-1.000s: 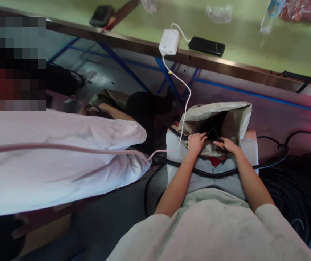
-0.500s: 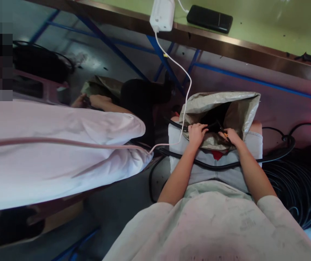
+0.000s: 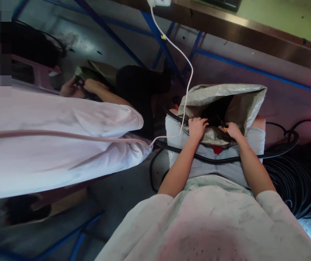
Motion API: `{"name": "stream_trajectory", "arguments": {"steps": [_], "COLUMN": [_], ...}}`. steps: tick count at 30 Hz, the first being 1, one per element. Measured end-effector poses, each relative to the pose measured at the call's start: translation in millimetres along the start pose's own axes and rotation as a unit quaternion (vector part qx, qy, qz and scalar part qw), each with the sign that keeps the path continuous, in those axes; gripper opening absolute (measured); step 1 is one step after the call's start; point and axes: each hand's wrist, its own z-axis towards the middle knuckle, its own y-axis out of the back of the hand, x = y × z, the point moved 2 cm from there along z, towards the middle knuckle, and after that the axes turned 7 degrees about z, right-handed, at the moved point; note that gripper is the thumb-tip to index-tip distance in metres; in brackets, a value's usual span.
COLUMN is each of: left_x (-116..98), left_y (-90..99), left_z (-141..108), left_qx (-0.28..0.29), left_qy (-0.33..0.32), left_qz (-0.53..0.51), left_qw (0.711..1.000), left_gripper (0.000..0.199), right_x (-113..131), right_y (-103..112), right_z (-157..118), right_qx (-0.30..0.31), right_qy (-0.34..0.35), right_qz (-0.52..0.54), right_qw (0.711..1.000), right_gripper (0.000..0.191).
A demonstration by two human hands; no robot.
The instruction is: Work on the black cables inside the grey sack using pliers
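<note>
An open woven sack (image 3: 253, 105) with a dark inside rests on my lap. At its near left edge my left hand (image 3: 197, 127) is closed round a black cable (image 3: 175, 116). My right hand (image 3: 232, 130) grips a small tool with orange handles (image 3: 224, 129), its dark end pointing into the sack's mouth. Across my thighs, under both forearms, runs a thick black hose (image 3: 215, 159). A bit of red (image 3: 217, 149) shows below the sack's near rim.
A person in a white shirt (image 3: 62, 145) sits at left, hands (image 3: 90, 87) near another sack. A white cord (image 3: 190, 69) hangs from the green table (image 3: 280, 21). Coiled black cable (image 3: 299, 177) lies at right; blue table legs (image 3: 155, 32) stand ahead.
The view has shifted, so the table sits higher in the picture. Both my hands keep nearly the same place at the sack, and the tool is still in my right hand.
</note>
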Motion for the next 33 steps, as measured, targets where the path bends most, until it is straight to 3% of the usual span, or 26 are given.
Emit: {"name": "stream_trajectory", "arguments": {"steps": [3,9,15,22,29,33], "left_x": [2,-2,-4,-5,-3,-5], "left_y": [0.9,-0.5,-5.6,-3.1,-1.6,-1.3], "left_z": [1,1,5,4,3,1], "left_qx": [-0.001,0.018,0.028,0.033,0.021,0.024], "left_qy": [0.010,-0.018,-0.017,-0.030,-0.021,-0.028], "left_qz": [0.006,0.002,0.000,-0.003,0.003,0.010], "left_qw": [1.000,1.000,0.999,0.999,1.000,0.999], "left_gripper": [0.031,0.031,0.035,0.033,0.035,0.036], "right_x": [2,1,-3,-9,-4,-5], "right_y": [2,-1,4,-2,4,-1], "right_z": [-1,-1,-2,1,3,2], "right_qx": [-0.006,-0.020,-0.024,-0.026,-0.053,-0.042], "right_qy": [-0.019,0.034,-0.026,0.025,-0.007,0.036], "right_qz": [-0.001,-0.016,-0.028,-0.002,0.003,0.037], "right_qw": [1.000,0.999,0.999,0.999,0.999,0.998], "right_gripper": [0.048,0.046,0.045,0.048,0.043,0.045]}}
